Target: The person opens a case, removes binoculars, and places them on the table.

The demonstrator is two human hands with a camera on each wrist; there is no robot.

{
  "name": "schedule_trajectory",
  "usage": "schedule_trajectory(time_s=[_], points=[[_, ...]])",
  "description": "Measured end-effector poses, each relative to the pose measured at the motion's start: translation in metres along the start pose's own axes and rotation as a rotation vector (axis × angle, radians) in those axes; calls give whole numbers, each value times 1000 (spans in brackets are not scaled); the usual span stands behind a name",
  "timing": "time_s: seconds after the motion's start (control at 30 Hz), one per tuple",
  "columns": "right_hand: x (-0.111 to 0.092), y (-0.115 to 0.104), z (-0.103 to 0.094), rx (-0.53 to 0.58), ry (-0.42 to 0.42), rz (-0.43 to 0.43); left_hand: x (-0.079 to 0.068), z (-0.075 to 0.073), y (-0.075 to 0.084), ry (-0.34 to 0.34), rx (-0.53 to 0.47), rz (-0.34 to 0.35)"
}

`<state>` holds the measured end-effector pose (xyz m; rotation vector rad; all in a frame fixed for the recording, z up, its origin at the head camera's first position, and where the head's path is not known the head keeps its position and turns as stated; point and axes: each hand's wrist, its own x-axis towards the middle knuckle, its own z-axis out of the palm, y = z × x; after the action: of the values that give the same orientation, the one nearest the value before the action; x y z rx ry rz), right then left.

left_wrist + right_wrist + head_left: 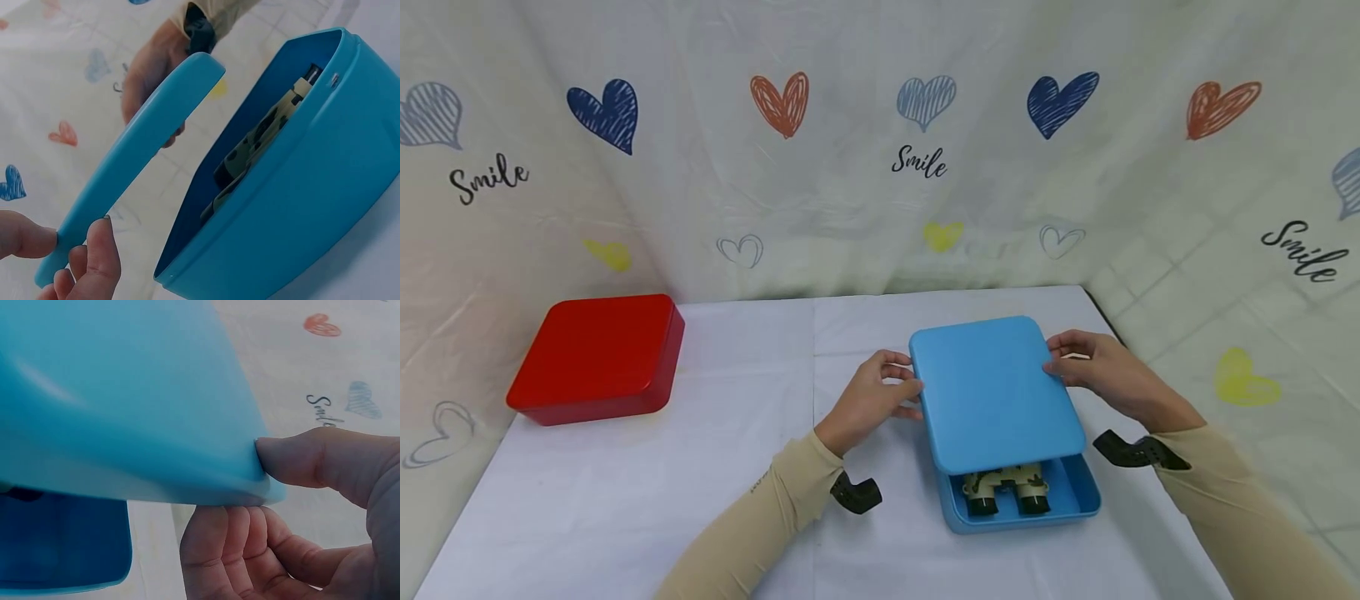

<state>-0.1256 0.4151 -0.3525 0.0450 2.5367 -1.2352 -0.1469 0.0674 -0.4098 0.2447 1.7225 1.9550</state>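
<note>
Both hands hold a blue lid (996,392) by its opposite side edges, above a blue box (951,510). In the head view my left hand (868,396) pinches the lid's left edge, and my right hand (1097,371) grips the right edge. The left wrist view shows a gap between the tilted lid (137,144) and the box (300,175). Camouflage-patterned binoculars (1011,485) lie inside the box, their far part hidden under the lid. Thumb above and fingers beneath, the right hand (312,506) pinches the lid near a corner.
A shut red box (598,354) stands at the left rear of the white-covered table (737,467). A pale curtain (850,200) printed with hearts and "Smile" hangs behind the table and along its sides.
</note>
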Motion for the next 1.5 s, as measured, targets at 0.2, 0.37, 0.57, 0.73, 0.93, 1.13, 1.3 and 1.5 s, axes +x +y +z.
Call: schedule_trajectory(time_s=[0.2,0.37,0.57,0.73,0.93,1.13,1.3,1.5], points=[[5,-4,-1,-34,14,3,4,-4,4,25,12,-1],[12,-7,-1,-29,16,-13,8,-8,6,34,12,0],[19,-12,-2,-31,28,-22,13,-13,10,45,13,9],[23,-15,-3,-42,41,-18,18,-15,13,52,7,20],[26,-13,-4,-42,56,-12,25,-17,14,52,25,32],[33,-10,-5,-18,58,-2,31,-19,16,67,36,28],[38,-9,-8,-8,55,8,36,-20,17,74,47,32],[44,-11,-12,31,50,13,43,-22,20,78,52,33]])
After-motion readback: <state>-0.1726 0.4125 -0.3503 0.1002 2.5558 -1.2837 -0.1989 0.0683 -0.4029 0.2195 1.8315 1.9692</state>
